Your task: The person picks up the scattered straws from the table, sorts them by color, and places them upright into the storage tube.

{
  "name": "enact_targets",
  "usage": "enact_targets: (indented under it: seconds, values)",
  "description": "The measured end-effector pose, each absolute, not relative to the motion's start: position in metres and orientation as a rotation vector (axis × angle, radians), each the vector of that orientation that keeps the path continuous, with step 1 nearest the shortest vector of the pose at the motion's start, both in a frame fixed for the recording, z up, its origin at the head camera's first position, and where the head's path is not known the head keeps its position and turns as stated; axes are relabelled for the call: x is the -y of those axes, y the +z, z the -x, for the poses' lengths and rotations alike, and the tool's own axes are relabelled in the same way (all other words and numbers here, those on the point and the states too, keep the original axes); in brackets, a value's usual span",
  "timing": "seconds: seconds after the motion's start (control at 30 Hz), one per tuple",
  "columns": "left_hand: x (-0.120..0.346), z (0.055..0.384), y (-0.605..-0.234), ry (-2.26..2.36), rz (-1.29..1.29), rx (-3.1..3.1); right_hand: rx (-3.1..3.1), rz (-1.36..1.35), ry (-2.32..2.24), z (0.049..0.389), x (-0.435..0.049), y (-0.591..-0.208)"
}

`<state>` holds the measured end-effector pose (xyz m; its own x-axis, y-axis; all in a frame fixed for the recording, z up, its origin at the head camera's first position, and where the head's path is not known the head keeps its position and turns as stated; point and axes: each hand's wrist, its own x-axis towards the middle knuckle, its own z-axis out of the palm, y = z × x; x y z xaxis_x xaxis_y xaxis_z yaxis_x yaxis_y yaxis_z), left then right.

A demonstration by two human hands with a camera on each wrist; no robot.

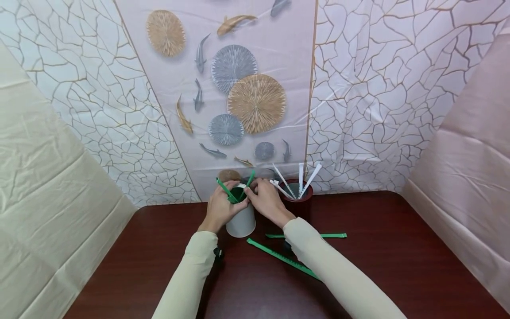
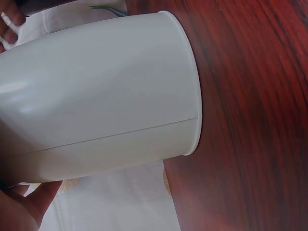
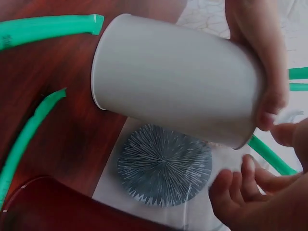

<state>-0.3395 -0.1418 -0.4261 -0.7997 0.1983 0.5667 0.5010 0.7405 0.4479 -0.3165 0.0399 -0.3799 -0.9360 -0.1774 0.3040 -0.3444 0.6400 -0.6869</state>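
A light grey cylindrical can (image 1: 241,223) stands upright on the table, its seam showing in the left wrist view. My left hand (image 1: 221,207) grips it near the rim, thumb at the front and fingers round the far side. Two slim green wrapped sticks, like straws in sleeves, lean out of the can: a left one (image 1: 225,188) and a right one (image 1: 250,178). Beside the rim is my right hand (image 1: 268,199), close to the right stick. In the right wrist view its fingers (image 3: 234,185) are loosely bent, with a gap between thumb and forefinger.
Right of the can stands a dark red can (image 1: 304,206) holding several white wrapped sticks (image 1: 311,180). Two more green sticks lie on the table: a far one (image 1: 334,235) and a nearer one (image 1: 279,256), partly under my right forearm. Patterned cloth (image 1: 255,146) hangs behind the table.
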Motion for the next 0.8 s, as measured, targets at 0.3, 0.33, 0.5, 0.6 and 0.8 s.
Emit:
enact_targets:
  seconds: [0.3,0.33,0.5,0.6,0.8]
  values:
    - [0.141,0.341,-0.428,-0.826,0.534,2.457,2.738,-0.579,1.165,0.27,-0.084,-0.369]
    - [0.141,0.341,-0.428,-0.825,0.533,2.457,2.741,-0.616,1.152,0.266,-0.091,-0.367]
    - [0.144,0.343,-0.428,-0.819,0.52,2.451,2.778,-0.896,1.103,0.262,-0.143,-0.372]
    - [0.144,0.343,-0.428,-0.819,0.517,2.457,2.855,-1.027,1.154,0.268,-0.177,-0.385]
    - [0.142,0.341,-0.429,-0.819,0.531,2.447,2.962,-1.004,1.181,0.282,-0.222,-0.411]
